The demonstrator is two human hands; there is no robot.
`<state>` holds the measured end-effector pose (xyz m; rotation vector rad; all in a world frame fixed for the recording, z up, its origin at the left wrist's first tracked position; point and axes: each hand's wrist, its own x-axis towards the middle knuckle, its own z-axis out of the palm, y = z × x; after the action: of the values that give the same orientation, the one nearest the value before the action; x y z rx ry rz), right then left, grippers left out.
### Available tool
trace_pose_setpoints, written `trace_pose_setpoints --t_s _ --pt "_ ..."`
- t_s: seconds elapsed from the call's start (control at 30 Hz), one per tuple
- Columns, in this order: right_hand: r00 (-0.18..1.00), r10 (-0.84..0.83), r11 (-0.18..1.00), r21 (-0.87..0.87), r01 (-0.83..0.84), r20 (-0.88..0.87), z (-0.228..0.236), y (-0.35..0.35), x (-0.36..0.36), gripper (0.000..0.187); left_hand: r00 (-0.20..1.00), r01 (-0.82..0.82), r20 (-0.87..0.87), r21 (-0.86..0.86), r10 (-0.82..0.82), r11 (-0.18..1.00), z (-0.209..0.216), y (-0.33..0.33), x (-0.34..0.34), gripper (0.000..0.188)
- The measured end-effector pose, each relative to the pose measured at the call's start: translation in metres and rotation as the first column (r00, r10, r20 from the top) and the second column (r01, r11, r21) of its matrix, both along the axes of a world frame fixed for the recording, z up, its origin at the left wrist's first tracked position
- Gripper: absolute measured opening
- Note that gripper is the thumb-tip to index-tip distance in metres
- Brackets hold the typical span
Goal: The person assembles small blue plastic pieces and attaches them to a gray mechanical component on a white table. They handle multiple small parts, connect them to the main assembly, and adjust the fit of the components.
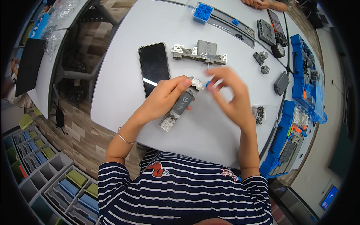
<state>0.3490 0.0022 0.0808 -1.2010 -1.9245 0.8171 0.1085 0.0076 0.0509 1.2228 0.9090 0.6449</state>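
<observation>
My left hand (pixel 167 95) is closed around a grey motor module (pixel 182 103) with white perforated connectors at both ends, held tilted above the table. Just right of its upper end is my right hand (pixel 230 92), smeared a little by motion. A small blue connector piece (pixel 208 84) shows at its thumb and fingertips, apart from the module. Beyond both hands lies a similar assembly, a grey beam (pixel 193 57) with a grey motor (pixel 207 48) and white connectors. A thin metal shaft (pixel 208 66) points from it toward my right hand.
A black phone (pixel 154 65) lies left of the assembly. At the back are a box of blue pins (pixel 203 13) and a grey tray (pixel 228 30). Grey parts (pixel 260 57), a wheel (pixel 278 50), a clear box (pixel 268 115) and blue cases (pixel 279 138) line the right. Another person's hands (pixel 258 3) rest at the far edge.
</observation>
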Motion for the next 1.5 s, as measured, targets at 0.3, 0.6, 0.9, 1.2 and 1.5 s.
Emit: trace_pose_setpoints --t_s 0.3,0.6,0.9,1.2,1.5 --pt "0.955 0.049 0.944 0.298 -0.140 0.293 -0.024 -0.021 -0.017 0.039 0.956 0.236 -0.169 -0.033 -0.238 0.971 0.017 0.000 -0.004 0.031" --pt "0.960 0.145 0.972 0.145 -0.183 0.240 -0.040 -0.039 0.001 0.038 0.869 0.416 -0.315 0.051 -0.381 0.908 0.012 -0.004 0.004 0.034" --pt "0.878 0.245 0.935 0.140 -0.327 0.412 -0.008 -0.026 0.020 0.047 0.955 0.263 -0.115 -0.096 -0.273 0.960 0.011 -0.001 0.007 0.039" --pt "0.742 0.431 0.902 -0.257 -0.346 0.514 0.010 -0.023 0.026 0.051 0.916 0.301 -0.316 0.130 -0.248 0.945 0.016 0.002 0.019 0.041" --pt "0.654 0.371 0.856 0.031 -0.517 0.659 -0.016 -0.014 0.024 0.025 0.821 0.444 -0.426 0.057 -0.380 0.894 0.018 0.017 0.021 0.045"
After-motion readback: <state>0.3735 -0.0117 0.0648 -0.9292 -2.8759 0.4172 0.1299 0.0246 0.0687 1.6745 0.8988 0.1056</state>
